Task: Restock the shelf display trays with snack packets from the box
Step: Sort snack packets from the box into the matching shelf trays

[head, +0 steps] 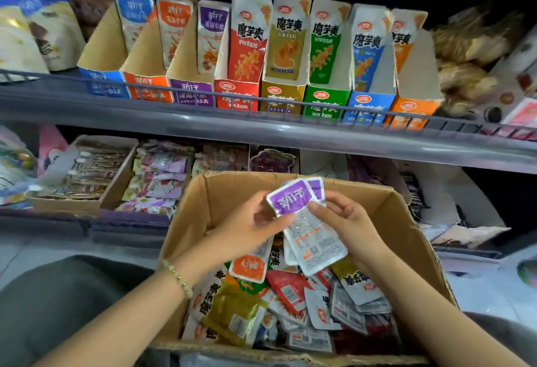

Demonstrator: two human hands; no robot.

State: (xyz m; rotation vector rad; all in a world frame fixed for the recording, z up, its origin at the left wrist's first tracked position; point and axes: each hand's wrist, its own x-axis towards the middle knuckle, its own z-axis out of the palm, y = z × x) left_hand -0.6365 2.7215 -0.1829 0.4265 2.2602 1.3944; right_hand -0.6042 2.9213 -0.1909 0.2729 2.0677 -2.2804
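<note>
Head view: both hands hold a small stack of purple-topped snack packets above the open cardboard box; the left hand curls its fingers round the stack's left edge; the right hand pinches it, thumb on the printed face; loose packets of several colours fill the box below; on the upper shelf stands the row of display trays, the purple tray among them.
</note>
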